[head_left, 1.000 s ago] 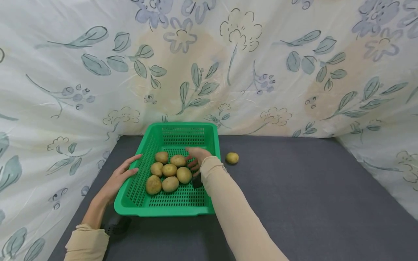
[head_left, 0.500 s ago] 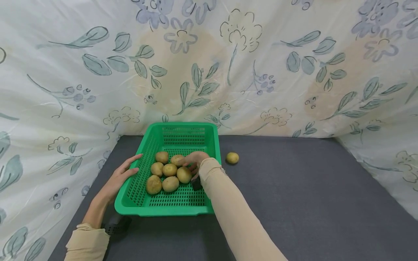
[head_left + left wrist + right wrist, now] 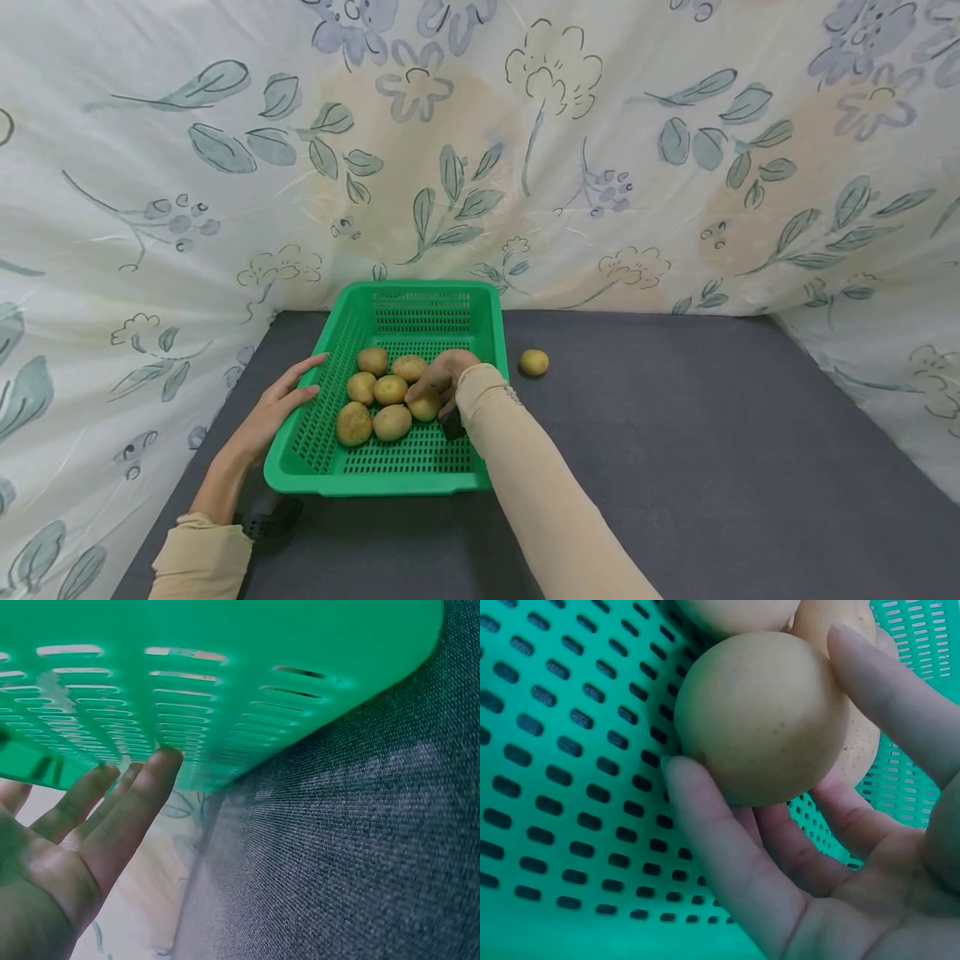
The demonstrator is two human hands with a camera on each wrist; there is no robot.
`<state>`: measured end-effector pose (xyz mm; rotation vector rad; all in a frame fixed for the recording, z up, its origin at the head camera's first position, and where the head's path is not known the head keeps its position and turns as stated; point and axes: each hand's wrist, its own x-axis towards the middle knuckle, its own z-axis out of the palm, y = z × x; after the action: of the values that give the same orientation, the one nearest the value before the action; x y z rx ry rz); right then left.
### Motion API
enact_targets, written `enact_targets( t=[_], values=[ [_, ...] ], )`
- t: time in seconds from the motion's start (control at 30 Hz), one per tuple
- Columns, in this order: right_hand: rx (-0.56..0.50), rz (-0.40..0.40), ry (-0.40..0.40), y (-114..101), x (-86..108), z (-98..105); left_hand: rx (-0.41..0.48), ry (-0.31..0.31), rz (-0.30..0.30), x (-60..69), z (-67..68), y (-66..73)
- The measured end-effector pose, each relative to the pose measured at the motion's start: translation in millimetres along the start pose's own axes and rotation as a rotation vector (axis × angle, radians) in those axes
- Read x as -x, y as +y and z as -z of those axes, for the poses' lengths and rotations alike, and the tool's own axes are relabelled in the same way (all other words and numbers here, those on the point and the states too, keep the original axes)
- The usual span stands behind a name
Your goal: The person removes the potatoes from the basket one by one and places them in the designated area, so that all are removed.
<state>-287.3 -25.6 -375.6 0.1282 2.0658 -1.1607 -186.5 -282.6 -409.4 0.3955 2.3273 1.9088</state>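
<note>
A green slotted plastic basket [image 3: 375, 485] holds several potatoes, among them a potato at the front left [image 3: 353, 424]. My right hand [image 3: 448, 371] is inside it, at the right side of the cluster. In the right wrist view its fingers [image 3: 720, 847] curl round a smooth round potato [image 3: 761, 720], with the thumb at the far side; the potato sits low against the basket. My left hand [image 3: 277, 412] touches the basket's left side from outside. Its fingers [image 3: 135, 810] are fairly straight against the slotted wall in the left wrist view.
One potato [image 3: 534, 362] lies outside, right of the basket, on the dark grey table cloth [image 3: 705, 450]. A floral curtain [image 3: 555, 225] hangs along the back and both sides. A dark device [image 3: 272, 518] is at the left wrist.
My right hand has come down and towards the left, from beside the potatoes onto the rightmost one, closing its fingers round it. The left hand and basket hold still.
</note>
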Motion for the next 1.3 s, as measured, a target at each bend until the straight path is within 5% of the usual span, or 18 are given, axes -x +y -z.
enact_targets(
  t=[0.63,0.97,1.3],
  values=[
    [-0.002,0.043,-0.002,0.6,-1.7,0.1,-0.076,0.024,0.0,0.0,-0.2,-3.0],
    [-0.088,0.07,-0.121,-12.7,5.8,17.9,-0.061,0.014,0.008,-0.2,1.0,-1.0],
    [-0.155,0.118,-0.135,-20.1,18.6,39.0,-0.023,0.005,0.012,0.2,0.5,-0.5]
  ],
)
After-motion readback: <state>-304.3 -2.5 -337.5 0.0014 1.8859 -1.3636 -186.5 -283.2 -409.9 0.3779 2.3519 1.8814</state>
